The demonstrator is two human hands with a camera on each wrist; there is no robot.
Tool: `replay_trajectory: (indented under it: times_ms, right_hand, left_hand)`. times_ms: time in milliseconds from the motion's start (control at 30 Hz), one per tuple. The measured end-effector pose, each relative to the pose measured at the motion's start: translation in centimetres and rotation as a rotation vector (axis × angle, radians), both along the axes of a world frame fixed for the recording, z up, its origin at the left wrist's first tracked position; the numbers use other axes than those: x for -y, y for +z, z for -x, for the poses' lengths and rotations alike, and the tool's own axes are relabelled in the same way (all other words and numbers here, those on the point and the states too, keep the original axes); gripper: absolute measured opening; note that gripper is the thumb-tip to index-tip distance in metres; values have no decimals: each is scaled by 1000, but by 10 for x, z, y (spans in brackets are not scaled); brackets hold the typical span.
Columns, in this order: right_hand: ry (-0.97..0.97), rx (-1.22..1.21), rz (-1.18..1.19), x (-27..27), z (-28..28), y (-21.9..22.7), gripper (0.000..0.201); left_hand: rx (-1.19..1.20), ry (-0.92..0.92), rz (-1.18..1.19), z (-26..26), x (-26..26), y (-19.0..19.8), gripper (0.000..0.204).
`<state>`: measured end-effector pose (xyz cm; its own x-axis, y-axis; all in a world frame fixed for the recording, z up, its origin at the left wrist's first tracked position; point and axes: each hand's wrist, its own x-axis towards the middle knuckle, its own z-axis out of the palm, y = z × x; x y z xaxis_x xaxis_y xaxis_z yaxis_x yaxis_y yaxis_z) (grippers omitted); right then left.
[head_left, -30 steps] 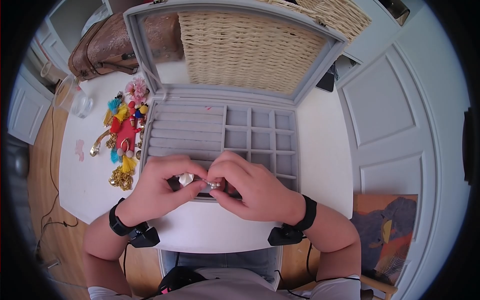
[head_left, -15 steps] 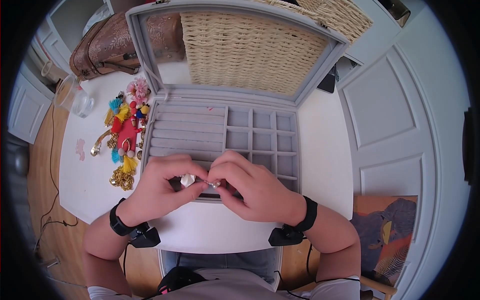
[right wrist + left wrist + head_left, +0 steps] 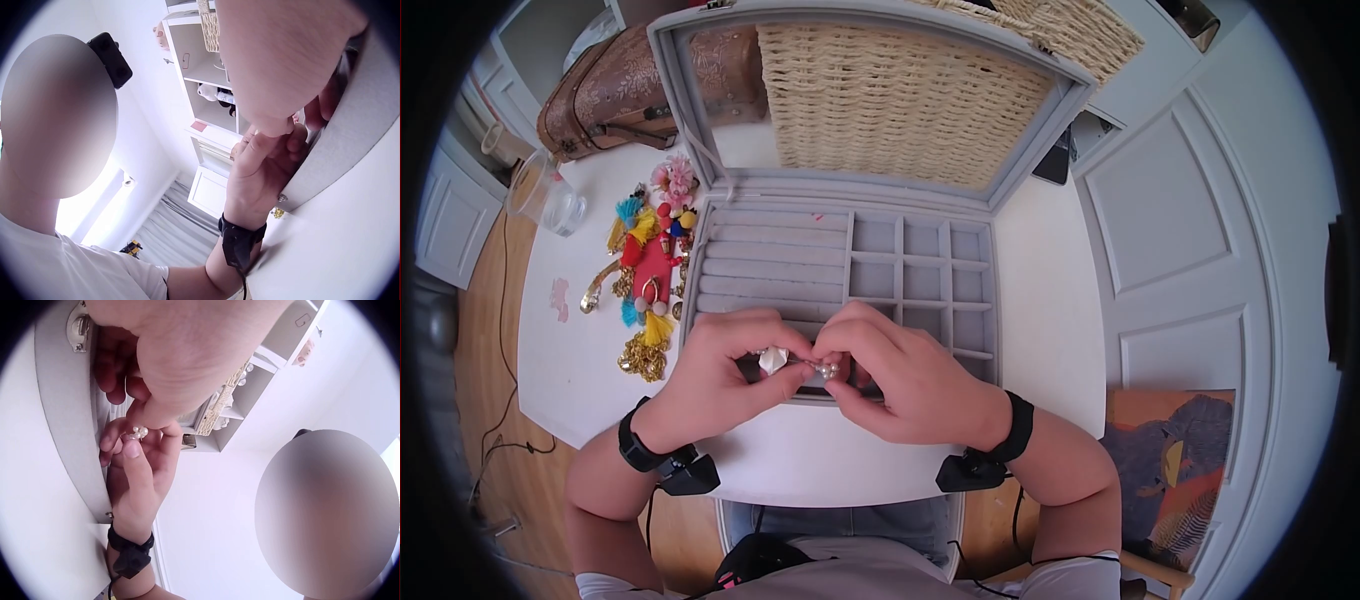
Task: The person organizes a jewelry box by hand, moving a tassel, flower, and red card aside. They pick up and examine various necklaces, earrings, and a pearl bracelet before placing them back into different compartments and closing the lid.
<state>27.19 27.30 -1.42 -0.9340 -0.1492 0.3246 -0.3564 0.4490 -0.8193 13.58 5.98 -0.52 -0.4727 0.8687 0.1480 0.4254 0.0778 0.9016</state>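
Observation:
In the head view, a small piece of jewellery with a pearl cluster [image 3: 828, 371] sits between the fingertips of both hands, above the front of a grey jewellery box [image 3: 997, 340]. My left hand [image 3: 725, 365] pinches its left end with thumb and forefinger. From the other side my right hand [image 3: 915, 380] pinches it, and in the left wrist view its thumb lies against the pearls [image 3: 142, 432]. A white faceted-looking ornament [image 3: 773, 360] shows inside the curve of the left hand. Left of the box lie tasselled, colourful trinkets [image 3: 642, 225] and a gold chain [image 3: 643, 358].
The box's clear lid [image 3: 670, 95] stands raised at the back, before a woven basket [image 3: 900, 100]. Ring rolls [image 3: 770, 265] fill its left side, square compartments [image 3: 922, 275] its right. A brown case [image 3: 615, 90] and clear plastic cup [image 3: 560, 205] stand back left.
Both hands stay in nearly the same place. The fingertips shift slightly around the pearl cluster, which turns a little between them.

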Motion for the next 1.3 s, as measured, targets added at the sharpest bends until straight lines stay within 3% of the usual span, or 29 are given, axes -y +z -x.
replay_trajectory:
  times_ms: [467,567,833,1300]
  right_hand:
    - [11,73,-20,-2,0,6,38]
    - [14,126,-23,-2,0,5,39]
    - [0,115,-34,-2,0,4,37]
    - [-34,102,58,1,0,1,29]
  left_hand:
    - [25,10,25,1,2,-4,11]
    - [56,30,-78,0,1,-11,12]
    - [85,-8,47,0,3,3,14]
    - [82,15,49,-2,2,4,13]
